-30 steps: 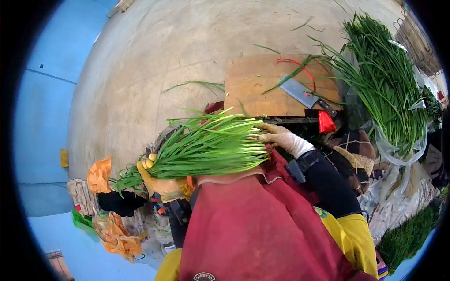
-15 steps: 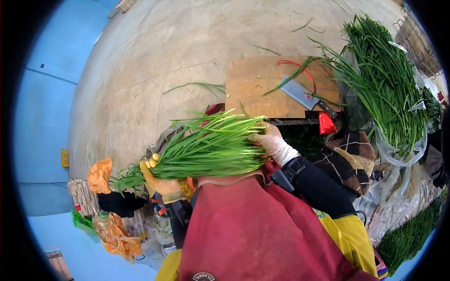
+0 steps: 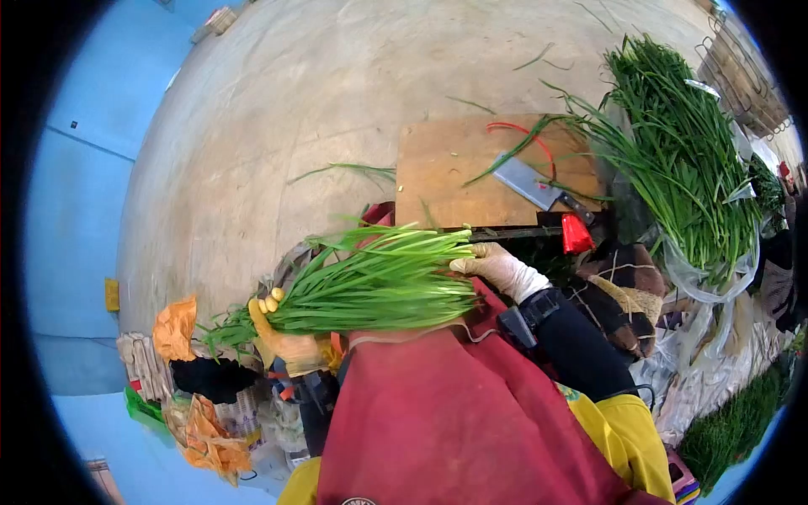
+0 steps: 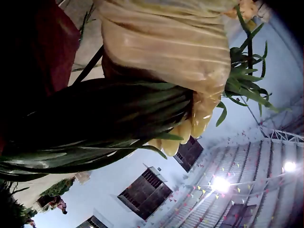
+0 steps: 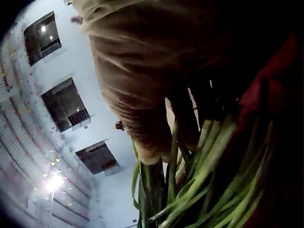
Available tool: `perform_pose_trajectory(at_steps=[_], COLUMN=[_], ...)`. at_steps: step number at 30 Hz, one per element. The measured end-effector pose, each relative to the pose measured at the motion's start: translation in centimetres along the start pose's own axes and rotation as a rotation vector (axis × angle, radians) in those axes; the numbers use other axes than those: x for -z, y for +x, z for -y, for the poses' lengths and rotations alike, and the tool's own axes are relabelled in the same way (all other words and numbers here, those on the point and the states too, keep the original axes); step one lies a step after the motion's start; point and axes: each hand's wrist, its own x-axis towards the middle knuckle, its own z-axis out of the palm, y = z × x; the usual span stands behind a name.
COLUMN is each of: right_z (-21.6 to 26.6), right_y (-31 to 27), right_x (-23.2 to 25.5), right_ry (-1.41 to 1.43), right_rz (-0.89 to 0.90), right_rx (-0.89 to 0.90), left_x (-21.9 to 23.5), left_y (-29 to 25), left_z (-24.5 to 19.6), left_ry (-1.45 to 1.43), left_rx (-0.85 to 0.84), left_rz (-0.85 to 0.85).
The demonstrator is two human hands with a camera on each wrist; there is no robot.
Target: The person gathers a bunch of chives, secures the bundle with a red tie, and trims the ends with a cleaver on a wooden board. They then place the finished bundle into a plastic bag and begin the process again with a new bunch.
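Note:
A long bundle of green leafy stalks [image 3: 379,286] lies sideways above the red apron. Around its leafy left end curl the fingers of my gloved left hand [image 3: 290,347]; the left wrist view has this hand [image 4: 166,47] wrapped over the dark bundle [image 4: 104,114]. At the pale stem ends on the right, my gloved right hand [image 3: 509,273] pinches some stalks. In the right wrist view the fingers of that hand [image 5: 142,71] reach down among the stems [image 5: 204,175], with fingertips against a few of them; the thumb is hidden there.
Beyond the bundle, a wooden board [image 3: 438,168] holds a cleaver [image 3: 523,181] and a red strap [image 3: 539,143]. A red object [image 3: 576,234] hangs by its near edge. More greens [image 3: 682,151] in clear plastic are at right; orange bags [image 3: 175,328] lie at left.
My right hand has moved left onto the stem ends, its fingers now closer round some stalks. The left hand keeps its grip. The head view has tilted slightly, so the scene sits lower.

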Motion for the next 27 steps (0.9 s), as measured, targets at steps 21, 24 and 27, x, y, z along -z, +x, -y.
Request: perform_pose_trajectory(at_steps=[21,24,27], right_z=[-1.1,-2.4,-4.2], right_y=[-0.3,0.0,-1.3], right_x=[1.7,5.8,11.4], right_ry=[-0.184,-0.492,-1.422], right_rz=[-0.264,-0.421,-0.507], right_rx=[-0.017,-0.07,-0.399], left_x=[1.5,1.9,8.3], left_y=[0.3,0.0,1.3], left_z=[-0.1,0.1,-0.6], left_ry=[0.05,0.076,0.023], left_rx=[0.061,0.025,0.091], left_rz=[-0.266,-0.306,-0.118])
